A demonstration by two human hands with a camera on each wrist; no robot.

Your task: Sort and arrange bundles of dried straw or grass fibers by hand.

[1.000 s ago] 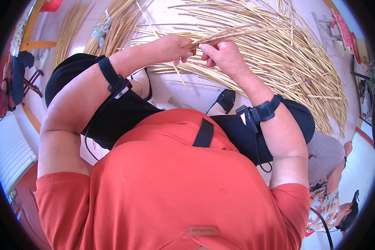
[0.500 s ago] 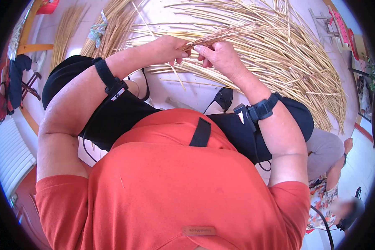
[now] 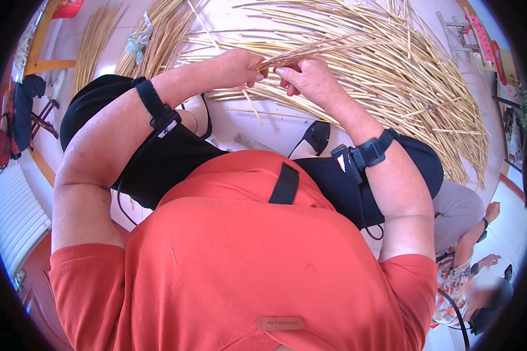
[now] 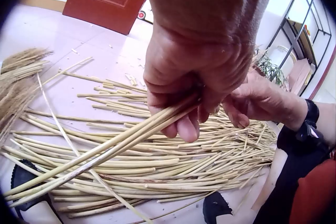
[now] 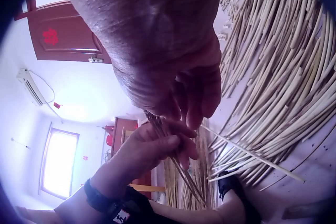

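My left hand grips a thin bundle of dry stalks with fingers curled round it. Their pale cut ends stick out toward the lower left of the left wrist view. On the other side, brown feathery seed heads fan out past my right hand. That hand has its fingers bent and its thumb along the stalks, close to the left hand's fingertips. In the right wrist view the bundle runs under the right hand, which hides part of it.
A wide layer of loose straw-coloured stalks covers the floor in front. A sheaf tied with a pale blue strip and another sheaf lie at the upper left. Another person's leg is at the right. A small stool stands at the back right.
The right thumb has slid slightly down and left along the bundle, and the seed heads spread a little wider. The left hand keeps its grip. The other person at the right has raised a hand.
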